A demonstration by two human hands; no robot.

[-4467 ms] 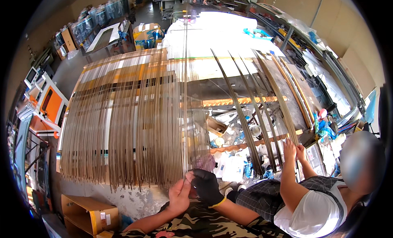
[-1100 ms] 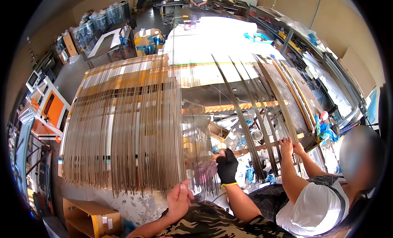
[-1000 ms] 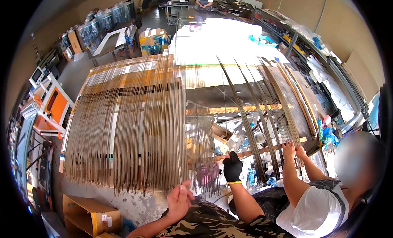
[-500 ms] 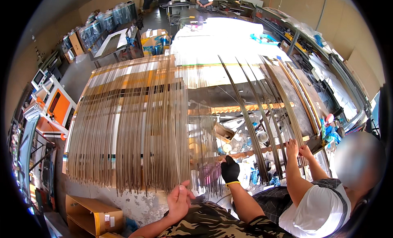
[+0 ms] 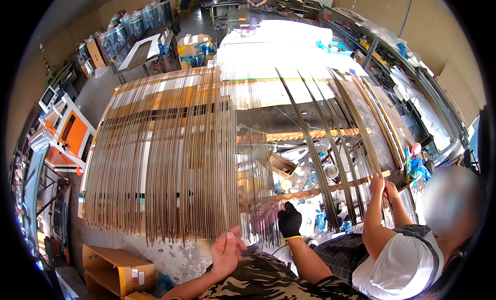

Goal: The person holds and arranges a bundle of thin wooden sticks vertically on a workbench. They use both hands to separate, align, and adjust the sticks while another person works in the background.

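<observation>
Long, thin brownish rods point(image 5: 170, 171) lie side by side across a wide table frame, their near ends jutting past its front edge. At those ends, near the middle, my bare left hand point(image 5: 226, 252) is closed, thumb against fingers, on a thin rod. My right hand point(image 5: 290, 221), in a black glove with a yellow wristband, is closed beside the right edge of the sparser rods point(image 5: 261, 196); what its fingers hold is hidden. Further right, a co-worker's hands point(image 5: 383, 187) grip the near part of a rod bundle point(image 5: 364, 140). Darker bundles point(image 5: 312, 150) lie between us.
Wavy-edged orange-brown crossbars point(image 5: 305, 136) run under the rods, with clutter and a white bucket point(image 5: 330, 171) below. White sheeting point(image 5: 274, 47) covers the far table. An open cardboard box point(image 5: 119, 271) stands at the lower left. Racks point(image 5: 392, 67) line the right side.
My gloved right hand has shifted slightly toward me; my left hand stays nearly in place. The co-worker's hands have moved a little to the right and closer together on the rod bundle.
</observation>
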